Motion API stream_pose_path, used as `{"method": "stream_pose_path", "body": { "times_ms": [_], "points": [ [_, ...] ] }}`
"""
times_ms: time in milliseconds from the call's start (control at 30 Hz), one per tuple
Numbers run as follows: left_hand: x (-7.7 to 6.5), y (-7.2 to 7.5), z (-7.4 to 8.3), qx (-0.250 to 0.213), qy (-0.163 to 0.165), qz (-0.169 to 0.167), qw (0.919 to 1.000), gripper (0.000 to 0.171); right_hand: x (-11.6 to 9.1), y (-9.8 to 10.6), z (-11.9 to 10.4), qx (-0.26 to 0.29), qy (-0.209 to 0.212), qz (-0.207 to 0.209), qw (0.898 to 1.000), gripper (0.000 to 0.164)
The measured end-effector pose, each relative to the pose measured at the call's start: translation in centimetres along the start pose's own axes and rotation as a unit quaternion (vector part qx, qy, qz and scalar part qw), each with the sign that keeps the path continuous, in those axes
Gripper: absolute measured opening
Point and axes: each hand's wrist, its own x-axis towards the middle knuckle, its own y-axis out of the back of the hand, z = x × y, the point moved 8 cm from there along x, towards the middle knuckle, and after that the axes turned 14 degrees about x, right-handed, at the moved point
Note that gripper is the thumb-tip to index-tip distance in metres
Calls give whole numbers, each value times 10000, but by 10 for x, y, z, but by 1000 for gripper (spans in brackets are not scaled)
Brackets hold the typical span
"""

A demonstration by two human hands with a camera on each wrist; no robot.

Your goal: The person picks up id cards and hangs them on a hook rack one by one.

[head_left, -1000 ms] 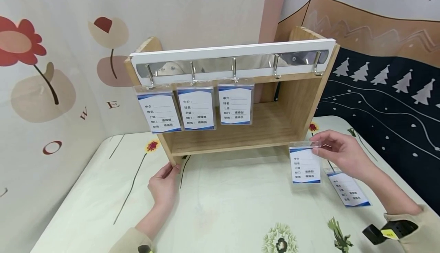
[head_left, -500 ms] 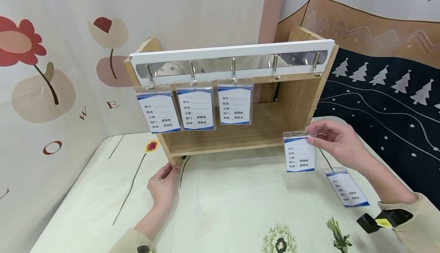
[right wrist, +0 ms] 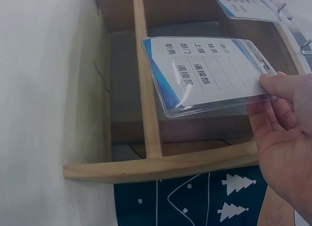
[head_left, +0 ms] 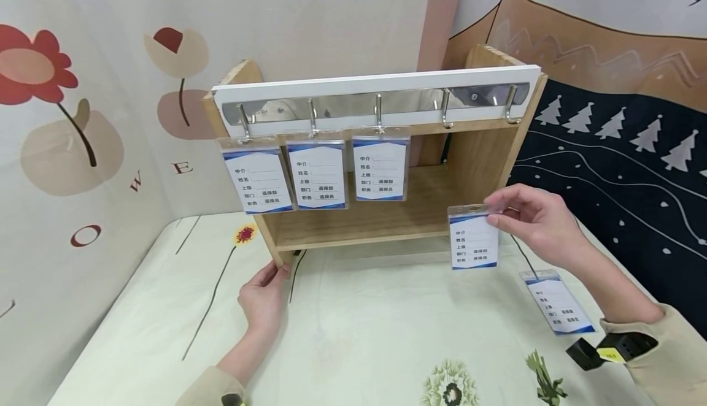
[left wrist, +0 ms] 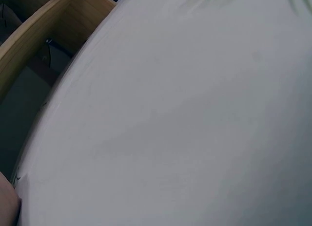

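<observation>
In the head view my right hand (head_left: 533, 225) pinches a badge holder (head_left: 474, 237) by its upper right corner, with the printed white-and-blue card facing me. It hangs in front of the right end of the wooden shelf (head_left: 386, 237), below the hooks. The right wrist view shows the thumb (right wrist: 282, 84) on the holder's slotted end. My left hand (head_left: 264, 298) grips the foot of the shelf's left side panel. Three badge holders hang from the left, second and middle hooks, such as the middle badge holder (head_left: 380, 167). Another badge holder (head_left: 558, 302) lies on the tablecloth under my right forearm.
A white hook rail (head_left: 342, 81) runs along the shelf's top front; its two right-hand hooks, such as the far right hook (head_left: 510, 104), carry nothing. A pale flowered tablecloth (head_left: 353, 332) covers the table. Printed curtains (head_left: 331, 19) stand close behind and beside the shelf.
My right hand has moved up and left, bringing the badge holder nearer the shelf's front. The left hand stays at the shelf's foot.
</observation>
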Motion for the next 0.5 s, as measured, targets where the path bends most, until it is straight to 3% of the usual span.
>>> {"method": "stream_pose_path", "body": {
  "times_ms": [500],
  "points": [
    [0,-1,1,88,43,-66,9999,34,26,-7,-40,193,650,-68,9977,28]
  ]
}}
